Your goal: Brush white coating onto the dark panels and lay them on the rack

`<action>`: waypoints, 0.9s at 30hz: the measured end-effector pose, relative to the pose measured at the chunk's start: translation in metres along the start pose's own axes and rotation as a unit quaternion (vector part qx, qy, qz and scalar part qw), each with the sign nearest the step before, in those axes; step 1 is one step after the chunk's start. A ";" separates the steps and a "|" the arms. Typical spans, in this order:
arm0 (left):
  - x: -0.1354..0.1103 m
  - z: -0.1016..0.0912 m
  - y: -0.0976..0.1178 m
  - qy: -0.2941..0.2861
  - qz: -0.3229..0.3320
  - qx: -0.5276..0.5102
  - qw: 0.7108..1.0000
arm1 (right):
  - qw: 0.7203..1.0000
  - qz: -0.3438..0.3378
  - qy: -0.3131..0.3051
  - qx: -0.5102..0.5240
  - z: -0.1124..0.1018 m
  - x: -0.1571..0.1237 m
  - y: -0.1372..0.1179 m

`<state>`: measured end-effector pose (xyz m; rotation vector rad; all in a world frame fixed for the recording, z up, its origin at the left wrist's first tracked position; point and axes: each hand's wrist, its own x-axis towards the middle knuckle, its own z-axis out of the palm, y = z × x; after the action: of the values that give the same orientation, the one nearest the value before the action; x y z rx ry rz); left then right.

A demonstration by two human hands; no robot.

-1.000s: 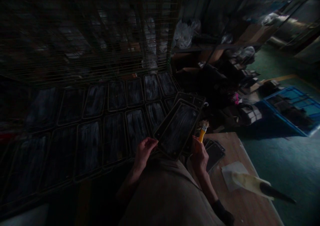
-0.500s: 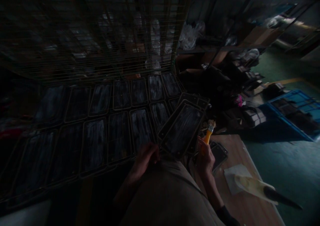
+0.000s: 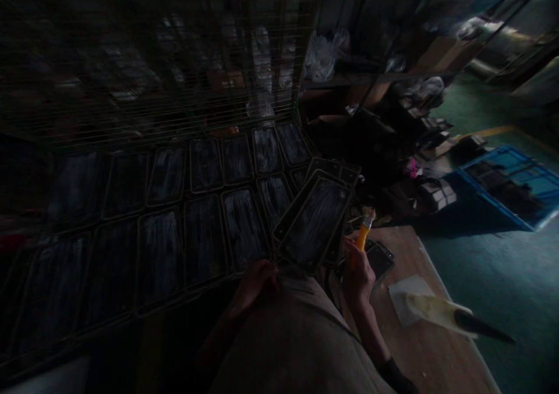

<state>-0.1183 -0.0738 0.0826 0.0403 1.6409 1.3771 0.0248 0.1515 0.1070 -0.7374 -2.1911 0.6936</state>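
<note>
My right hand (image 3: 358,274) is closed around the yellow handle of a paintbrush (image 3: 364,231), its bristles pointing up and away from me. My left hand (image 3: 257,283) is curled near the lower left corner of a dark rectangular panel (image 3: 315,219) with whitish streaks; what its fingers hold, if anything, is too dark to make out. That panel lies askew on top of other dark panels, just in front of my body. To the left, similar streaked panels (image 3: 159,254) lie side by side in two rows.
A wire mesh grid (image 3: 174,103) rises behind the rows. At right, a wooden board (image 3: 445,347) bears smaller dark panels (image 3: 379,260) and a pale bottle-like item with a dark tip (image 3: 441,312) on a white sheet. A blue crate (image 3: 458,208) stands on the green floor beyond.
The view has shifted slightly, so the surroundings sit a little further left. Both hands keep nearly the same pose, with the brush still upright in the right one.
</note>
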 end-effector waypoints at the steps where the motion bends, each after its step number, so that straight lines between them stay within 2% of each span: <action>1: 0.003 0.001 -0.004 0.013 0.001 0.024 1.000 | 1.000 -0.001 0.001 -0.003 -0.001 0.000 0.000; 4: 0.008 0.003 -0.013 0.048 0.002 0.100 0.994 | 1.000 -0.011 0.012 -0.007 -0.005 0.002 0.001; 6: 0.008 0.003 -0.016 0.043 0.007 0.155 0.987 | 1.000 -0.009 0.016 -0.006 -0.009 0.004 0.003; 8: 0.007 0.003 -0.019 0.030 0.049 0.207 0.977 | 1.000 0.001 0.015 -0.003 -0.014 0.006 0.006; 11: 0.003 0.004 -0.019 0.041 0.111 0.249 0.961 | 0.999 0.018 0.025 -0.010 -0.020 0.004 0.013; 16: 0.001 0.010 -0.017 0.038 0.061 0.265 0.962 | 0.999 0.041 0.028 -0.015 -0.025 -0.001 0.024; 19: 0.004 0.017 -0.017 0.039 0.032 0.186 0.981 | 0.999 0.046 0.022 -0.009 -0.025 -0.001 0.027; 21: 0.007 0.025 -0.012 0.001 -0.004 0.067 0.998 | 0.999 0.047 0.021 -0.015 -0.025 0.000 0.028; 23: 0.009 0.036 -0.004 -0.032 -0.037 -0.044 0.998 | 0.999 0.044 0.019 -0.018 -0.025 0.002 0.030; 25: 0.009 0.049 0.007 -0.021 -0.041 -0.115 0.992 | 0.999 0.037 0.017 -0.012 -0.025 0.003 0.034; 27: 0.006 0.060 0.017 0.009 -0.019 -0.155 0.988 | 0.999 0.030 0.016 -0.005 -0.026 0.003 0.040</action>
<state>-0.0906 -0.0197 0.0974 -0.1833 1.4181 1.5918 0.0538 0.1875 0.0978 -0.8173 -2.1521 0.6979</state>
